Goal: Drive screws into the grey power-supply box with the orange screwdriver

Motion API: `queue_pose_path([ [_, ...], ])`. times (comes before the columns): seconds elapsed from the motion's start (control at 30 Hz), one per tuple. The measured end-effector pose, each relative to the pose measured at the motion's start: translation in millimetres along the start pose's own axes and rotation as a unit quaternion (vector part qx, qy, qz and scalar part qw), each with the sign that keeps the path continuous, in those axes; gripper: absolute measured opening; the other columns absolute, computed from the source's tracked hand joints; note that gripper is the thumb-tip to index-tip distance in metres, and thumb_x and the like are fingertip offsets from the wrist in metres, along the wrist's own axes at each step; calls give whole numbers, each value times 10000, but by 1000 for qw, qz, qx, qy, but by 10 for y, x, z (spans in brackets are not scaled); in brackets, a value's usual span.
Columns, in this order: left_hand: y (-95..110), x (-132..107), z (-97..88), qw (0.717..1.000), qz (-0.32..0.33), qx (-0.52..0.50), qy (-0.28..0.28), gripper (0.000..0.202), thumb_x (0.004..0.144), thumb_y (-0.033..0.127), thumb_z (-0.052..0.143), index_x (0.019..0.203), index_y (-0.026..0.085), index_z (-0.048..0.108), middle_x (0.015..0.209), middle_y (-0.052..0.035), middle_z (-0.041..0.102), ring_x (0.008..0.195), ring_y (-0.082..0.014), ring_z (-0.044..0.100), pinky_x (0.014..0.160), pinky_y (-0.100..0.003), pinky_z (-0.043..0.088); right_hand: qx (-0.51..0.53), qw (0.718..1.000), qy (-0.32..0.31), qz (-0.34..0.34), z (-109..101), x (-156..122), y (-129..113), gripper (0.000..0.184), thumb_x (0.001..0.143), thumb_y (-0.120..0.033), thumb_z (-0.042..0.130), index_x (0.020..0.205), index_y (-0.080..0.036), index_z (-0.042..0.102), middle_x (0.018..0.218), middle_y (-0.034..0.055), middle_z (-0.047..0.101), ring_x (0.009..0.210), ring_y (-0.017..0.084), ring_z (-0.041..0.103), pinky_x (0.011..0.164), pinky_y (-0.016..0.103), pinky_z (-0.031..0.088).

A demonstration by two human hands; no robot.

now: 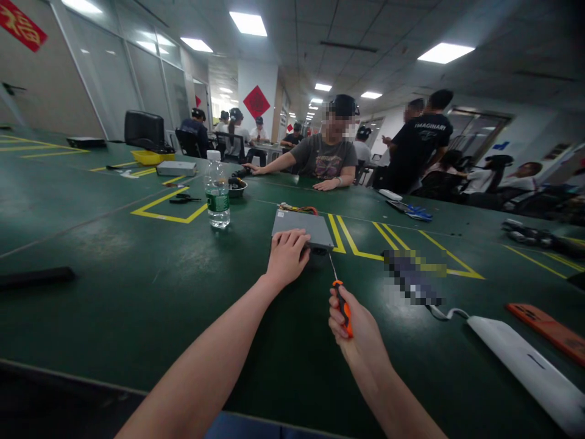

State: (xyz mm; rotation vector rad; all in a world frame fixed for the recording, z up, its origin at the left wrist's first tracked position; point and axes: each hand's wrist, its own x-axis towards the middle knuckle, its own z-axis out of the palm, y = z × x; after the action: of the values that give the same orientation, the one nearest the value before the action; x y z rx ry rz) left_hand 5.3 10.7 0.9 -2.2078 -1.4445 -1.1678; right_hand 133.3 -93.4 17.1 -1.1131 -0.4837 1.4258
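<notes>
A flat grey metal box [307, 225] with coloured wires at its far edge lies on the green table [137, 292] ahead of me. My left hand [287, 256] rests on the box's near left corner, fingers curled over its top. My right hand [354, 326] is closed round the orange and black handle of a screwdriver [340, 297]. The thin shaft points away from me, and its tip meets the near right edge of the box.
A water bottle [217, 194] stands left of the box. A white power strip [525, 360] and an orange phone [548, 329] lie at the right. A person sits across the table behind a small bowl [236, 186]. Yellow lines mark the table.
</notes>
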Motion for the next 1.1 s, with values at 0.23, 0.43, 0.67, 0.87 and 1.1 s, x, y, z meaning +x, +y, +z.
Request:
queue_pose_path([
  [0.23,-7,1,-7,1000,1,1,-4,252,839,250,483,1088,249,516,1208,-19,556,1151,-202,437,974,-391,277,-48,998,-33,11,28,-79,57,236,647,-316,687,703,-138,543,548,-46,493,341,7,320,270,104,172],
  [0.43,-13,1,-10,1000,4,-3,-5,253,840,258,482,1090,245,513,1210,-21,553,1148,-202,438,967,-390,278,-68,997,-45,-8,69,3,95,260,631,-332,697,708,-140,540,560,-46,505,351,6,336,282,102,191],
  [0.67,-9,0,-2,1000,5,-3,-3,240,841,254,477,1078,245,516,1208,-20,553,1145,-203,438,970,-393,272,-56,998,-38,-6,83,49,82,209,672,-297,669,723,-135,546,560,-44,510,346,4,337,274,94,193],
  [0.87,-19,-8,5,1000,6,-9,-6,298,832,257,497,1130,257,496,1220,-28,536,1157,-206,425,974,-394,266,2,1000,15,17,163,34,140,223,665,-198,698,634,-156,482,487,-75,422,349,15,354,269,92,206],
  [1.1,-40,-27,-4,999,45,11,-25,215,812,269,549,1024,302,564,1278,-42,473,1200,-237,377,958,-434,258,52,995,18,80,255,9,163,199,879,-251,455,731,-138,525,571,-23,495,365,21,390,272,96,241],
])
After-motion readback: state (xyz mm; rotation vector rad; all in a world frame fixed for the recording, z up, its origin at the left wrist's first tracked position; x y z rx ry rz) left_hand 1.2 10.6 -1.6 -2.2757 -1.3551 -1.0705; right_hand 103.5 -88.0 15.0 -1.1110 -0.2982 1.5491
